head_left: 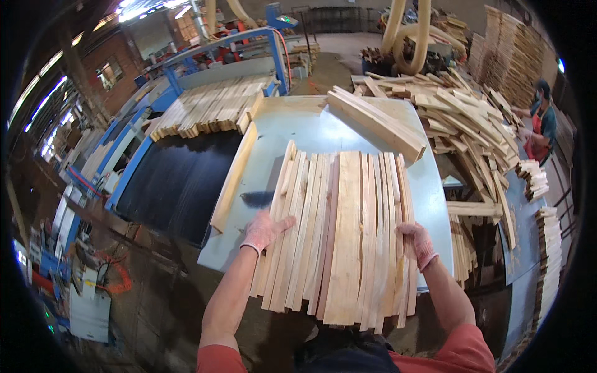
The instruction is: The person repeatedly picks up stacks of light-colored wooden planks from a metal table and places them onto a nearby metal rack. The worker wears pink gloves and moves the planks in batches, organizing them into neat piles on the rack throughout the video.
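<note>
Our left hand (264,230) and right hand (418,242) lie open on the wood slats (342,230); long boards (376,121) sit behind on the grey table (298,130)

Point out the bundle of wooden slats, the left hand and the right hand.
bundle of wooden slats (345,236), head view, on the wide middle slat.
left hand (264,230), head view, on the gloved back, at the bundle's left edge.
right hand (420,242), head view, on the gloved back, at the bundle's right edge.
</note>
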{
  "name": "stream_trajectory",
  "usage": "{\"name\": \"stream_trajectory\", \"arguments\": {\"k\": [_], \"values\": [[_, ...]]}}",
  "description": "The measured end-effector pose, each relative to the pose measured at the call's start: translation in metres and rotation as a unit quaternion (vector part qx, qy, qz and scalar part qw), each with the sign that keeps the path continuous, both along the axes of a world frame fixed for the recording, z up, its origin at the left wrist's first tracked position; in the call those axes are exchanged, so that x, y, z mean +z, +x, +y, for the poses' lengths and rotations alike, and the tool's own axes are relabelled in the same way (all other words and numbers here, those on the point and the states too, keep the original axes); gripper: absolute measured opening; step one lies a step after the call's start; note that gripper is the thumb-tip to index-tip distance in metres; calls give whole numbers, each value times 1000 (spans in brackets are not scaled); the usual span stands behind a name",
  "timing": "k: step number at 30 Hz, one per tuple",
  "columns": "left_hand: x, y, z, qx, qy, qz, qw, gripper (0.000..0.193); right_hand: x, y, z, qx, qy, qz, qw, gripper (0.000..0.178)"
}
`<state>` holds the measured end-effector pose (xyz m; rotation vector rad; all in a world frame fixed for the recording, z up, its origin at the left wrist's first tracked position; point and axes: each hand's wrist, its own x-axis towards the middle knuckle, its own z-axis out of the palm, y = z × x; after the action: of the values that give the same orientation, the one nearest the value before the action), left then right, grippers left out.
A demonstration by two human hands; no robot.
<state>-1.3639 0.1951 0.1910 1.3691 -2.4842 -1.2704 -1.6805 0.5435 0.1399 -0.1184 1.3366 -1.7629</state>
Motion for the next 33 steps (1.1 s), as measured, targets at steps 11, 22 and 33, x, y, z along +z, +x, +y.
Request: {"name": "stream_trajectory", "arguments": {"k": [11, 22, 33], "values": [[16, -31, -149, 16, -349, 35, 936, 95, 10, -29, -152, -34, -7, -19, 999, 40], [-66, 61, -214, 54, 26, 171, 983, 57, 12, -9, -204, -14, 13, 25, 999, 40], [-35, 46, -191, 68, 89, 213, 971, 54, 81, 13, -220, 75, 424, 339, 836, 79]]}}
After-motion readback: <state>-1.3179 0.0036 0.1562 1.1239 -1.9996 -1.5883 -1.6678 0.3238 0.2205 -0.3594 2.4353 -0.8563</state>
